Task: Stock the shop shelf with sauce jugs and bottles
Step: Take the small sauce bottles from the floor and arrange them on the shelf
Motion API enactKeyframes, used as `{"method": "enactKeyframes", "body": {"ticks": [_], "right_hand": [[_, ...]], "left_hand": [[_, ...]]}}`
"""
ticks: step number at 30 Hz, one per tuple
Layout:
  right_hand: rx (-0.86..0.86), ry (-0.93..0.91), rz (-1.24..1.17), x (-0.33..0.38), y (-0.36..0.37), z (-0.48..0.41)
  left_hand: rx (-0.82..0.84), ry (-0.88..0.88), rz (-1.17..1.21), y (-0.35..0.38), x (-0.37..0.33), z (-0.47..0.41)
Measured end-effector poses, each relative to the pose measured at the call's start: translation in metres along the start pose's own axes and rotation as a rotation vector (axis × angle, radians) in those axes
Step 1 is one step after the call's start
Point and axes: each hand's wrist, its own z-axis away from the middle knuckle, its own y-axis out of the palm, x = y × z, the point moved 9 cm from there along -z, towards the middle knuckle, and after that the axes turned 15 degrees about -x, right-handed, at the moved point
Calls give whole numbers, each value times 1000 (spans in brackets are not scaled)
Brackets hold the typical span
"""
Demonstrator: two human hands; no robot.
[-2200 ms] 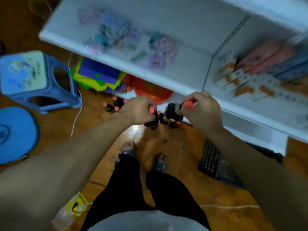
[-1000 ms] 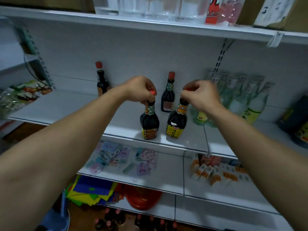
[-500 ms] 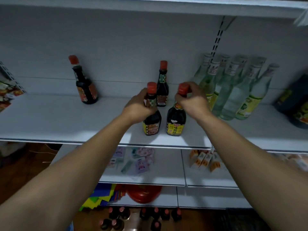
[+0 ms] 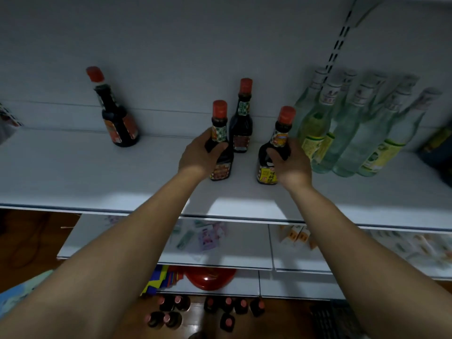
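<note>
On white shelf (image 4: pixel 73 172): left hand (image 4: pixel 198 155), right hand (image 4: pixel 291 162) grip glossy dark bottles (image 4: pixel 221 170) (image 4: pixel 266 173).

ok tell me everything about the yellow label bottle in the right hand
The yellow-labelled sauce bottle is dark and glossy, glass by the look, with a round belly, narrow neck, red cap and a neck label. It seems to stand upright on the white shelf. The right hand grips its shoulder. It stands apart from the orange-labelled sauce bottle that the left hand grips.
</note>
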Motion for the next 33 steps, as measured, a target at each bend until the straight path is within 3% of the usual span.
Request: {"method": "enactKeyframes", "body": {"ticks": [8,15,33], "right_hand": [[-35,-18,28,-1,21,-33],[-47,9,116,-5,44,-62],[-29,72,77,-10,69,-92]], "left_hand": [[0,104,-26,11,-6,-43],[7,17,-75,24,15,-76],[32,8,-85,35,30,-113]]}}
